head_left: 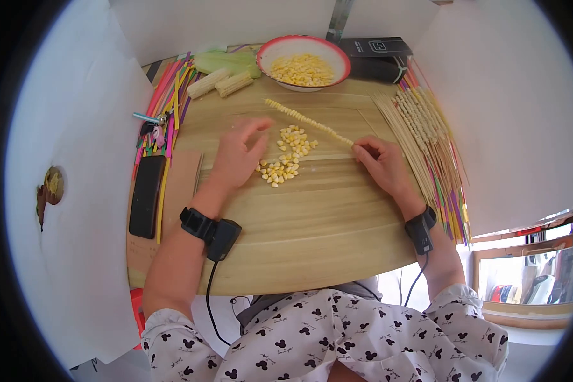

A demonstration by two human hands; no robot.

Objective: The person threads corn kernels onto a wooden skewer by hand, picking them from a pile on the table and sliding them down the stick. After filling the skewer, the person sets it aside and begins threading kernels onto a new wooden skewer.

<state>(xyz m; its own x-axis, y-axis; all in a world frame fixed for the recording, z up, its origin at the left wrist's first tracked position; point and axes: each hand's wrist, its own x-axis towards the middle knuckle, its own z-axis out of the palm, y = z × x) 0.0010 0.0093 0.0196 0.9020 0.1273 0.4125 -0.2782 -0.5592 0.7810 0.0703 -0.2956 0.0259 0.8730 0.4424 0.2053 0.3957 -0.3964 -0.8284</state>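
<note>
My right hand (381, 164) pinches the lower right end of a thin stick threaded with corn kernels (309, 121), which slants up and left over the wooden table (299, 229). Left of loose yellow kernels (286, 156), my left hand (240, 151) hovers with its thumb and fingers apart and nothing between them. The stick's far end lies above and right of my left fingertips, not touching them. Behind the stick stands a white bowl with a red rim (265, 48), holding many kernels.
Bare cobs (219, 83) and a green husk (226, 62) lie at the back left. A phone (147, 197) rests on cardboard (178, 184), near colored strips (165, 95). Bare sticks (404, 140) and kernel-threaded sticks (421, 114) lie right. A black box (375, 47) is behind.
</note>
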